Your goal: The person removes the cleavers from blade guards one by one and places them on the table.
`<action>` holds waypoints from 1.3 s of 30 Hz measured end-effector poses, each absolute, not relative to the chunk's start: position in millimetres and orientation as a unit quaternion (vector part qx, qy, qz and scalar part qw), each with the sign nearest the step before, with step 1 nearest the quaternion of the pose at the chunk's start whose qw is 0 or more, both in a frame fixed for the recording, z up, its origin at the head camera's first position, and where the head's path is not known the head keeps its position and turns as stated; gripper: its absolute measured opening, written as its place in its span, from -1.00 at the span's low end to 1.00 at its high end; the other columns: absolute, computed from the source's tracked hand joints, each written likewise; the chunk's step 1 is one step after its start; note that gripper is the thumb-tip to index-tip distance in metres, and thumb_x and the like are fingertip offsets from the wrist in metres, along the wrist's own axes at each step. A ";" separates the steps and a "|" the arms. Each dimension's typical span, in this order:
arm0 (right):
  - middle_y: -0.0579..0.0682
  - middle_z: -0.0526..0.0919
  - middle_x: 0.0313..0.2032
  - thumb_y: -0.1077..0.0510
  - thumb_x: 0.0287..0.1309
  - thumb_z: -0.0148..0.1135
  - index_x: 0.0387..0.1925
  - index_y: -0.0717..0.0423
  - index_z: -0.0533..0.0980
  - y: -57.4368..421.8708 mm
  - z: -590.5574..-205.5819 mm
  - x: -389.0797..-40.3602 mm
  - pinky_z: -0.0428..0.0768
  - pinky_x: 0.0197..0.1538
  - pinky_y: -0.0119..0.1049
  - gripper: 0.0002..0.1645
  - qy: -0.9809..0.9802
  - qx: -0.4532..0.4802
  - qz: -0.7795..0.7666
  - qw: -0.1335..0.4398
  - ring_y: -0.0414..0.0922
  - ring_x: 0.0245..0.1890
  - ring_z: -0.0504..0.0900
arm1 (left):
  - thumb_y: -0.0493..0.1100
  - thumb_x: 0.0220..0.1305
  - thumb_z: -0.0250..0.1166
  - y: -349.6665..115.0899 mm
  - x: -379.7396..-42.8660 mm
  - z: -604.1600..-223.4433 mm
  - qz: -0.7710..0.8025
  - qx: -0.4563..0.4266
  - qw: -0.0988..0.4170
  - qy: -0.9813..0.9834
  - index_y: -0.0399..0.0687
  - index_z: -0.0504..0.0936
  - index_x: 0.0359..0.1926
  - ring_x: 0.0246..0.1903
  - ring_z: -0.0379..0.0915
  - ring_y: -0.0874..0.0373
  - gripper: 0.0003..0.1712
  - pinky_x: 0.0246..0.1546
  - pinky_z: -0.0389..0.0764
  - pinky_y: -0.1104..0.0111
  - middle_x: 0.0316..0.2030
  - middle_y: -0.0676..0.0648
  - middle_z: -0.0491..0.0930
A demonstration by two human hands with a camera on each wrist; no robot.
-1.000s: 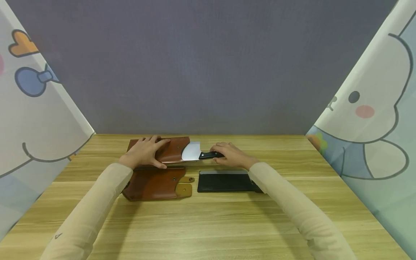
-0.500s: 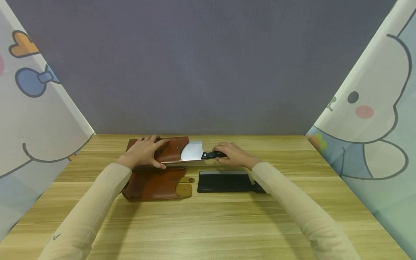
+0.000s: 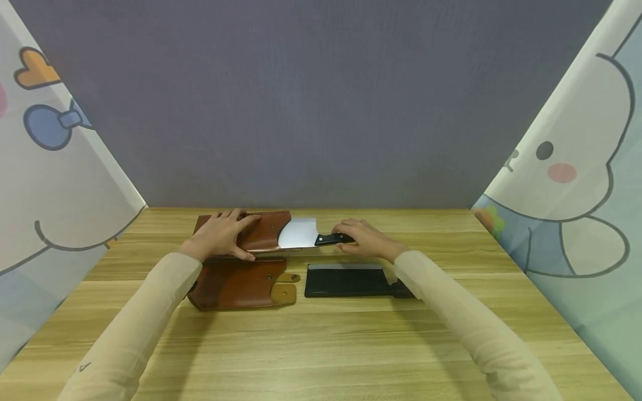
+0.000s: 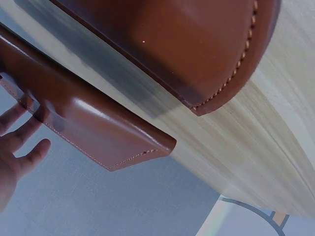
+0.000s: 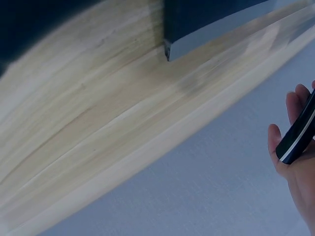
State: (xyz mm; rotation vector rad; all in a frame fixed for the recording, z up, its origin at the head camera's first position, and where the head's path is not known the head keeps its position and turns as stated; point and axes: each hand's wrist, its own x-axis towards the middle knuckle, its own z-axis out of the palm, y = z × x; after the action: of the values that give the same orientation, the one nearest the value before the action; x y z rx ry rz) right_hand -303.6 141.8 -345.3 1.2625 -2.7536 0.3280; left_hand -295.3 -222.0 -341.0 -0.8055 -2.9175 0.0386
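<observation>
My left hand (image 3: 218, 236) grips the far brown leather knife sheath (image 3: 263, 233), thumb on its near edge and fingers spread over it. Its stitched edge shows in the left wrist view, with the fingers (image 4: 29, 132) touching it. A cleaver (image 3: 297, 233) is partly inside this sheath; the bare part of its silver blade sticks out to the right, and the rest is hidden. My right hand (image 3: 368, 239) holds its black riveted handle (image 3: 326, 239). The handle's end (image 5: 293, 142) shows across the palm in the right wrist view.
Nearer on the wooden table (image 3: 321, 345) lies a second brown sheath (image 3: 233, 284) with tan snap straps (image 3: 284, 293). To its right lies a black-bladed cleaver (image 3: 346, 281), its handle partly behind the right sleeve. A grey panel (image 3: 321, 111) rises behind the table.
The right hand has moved a little to the right with the cleaver, so more of the blade shows outside the sheath. The left hand and its sheath have barely shifted left.
</observation>
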 end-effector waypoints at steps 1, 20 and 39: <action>-0.06 0.55 -0.11 0.06 0.18 0.13 -0.01 0.02 0.48 142.4 -345.0 -303.1 0.42 -0.08 -0.06 -0.66 -0.903 0.414 0.107 0.048 -0.10 -0.13 0.49 | 0.45 -0.30 0.35 -222.0 -295.2 -340.8 0.013 -0.266 0.057 -0.962 0.03 0.18 0.35 0.15 0.23 -0.33 0.20 0.12 0.18 -0.22 0.20 -0.31 0.24; -0.02 0.55 -0.08 0.09 0.16 0.17 0.00 0.04 0.48 156.8 -344.6 -299.5 0.41 -0.02 0.04 -0.65 -0.904 0.410 0.111 0.050 -0.03 -0.05 0.49 | 0.45 -0.31 0.36 -222.8 -294.5 -341.8 0.007 -0.271 0.061 -0.961 0.05 0.18 0.35 0.11 0.26 -0.35 0.19 0.07 0.22 -0.23 0.18 -0.30 0.24; 0.00 0.54 -0.07 0.06 0.18 0.15 0.02 0.07 0.47 171.8 -344.2 -296.5 0.42 0.00 0.09 -0.63 -0.904 0.411 0.112 0.045 -0.01 -0.02 0.48 | 0.46 -0.31 0.35 -223.9 -295.1 -343.1 0.012 -0.271 0.056 -0.961 0.05 0.18 0.35 0.14 0.24 -0.34 0.20 0.08 0.20 -0.25 0.19 -0.30 0.25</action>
State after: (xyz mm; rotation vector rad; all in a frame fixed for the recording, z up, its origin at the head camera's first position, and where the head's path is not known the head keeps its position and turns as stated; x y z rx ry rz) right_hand -296.5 171.8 -344.2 1.2557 -2.7593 0.3415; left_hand -295.1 -223.9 -343.1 -0.8239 -2.9161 0.0371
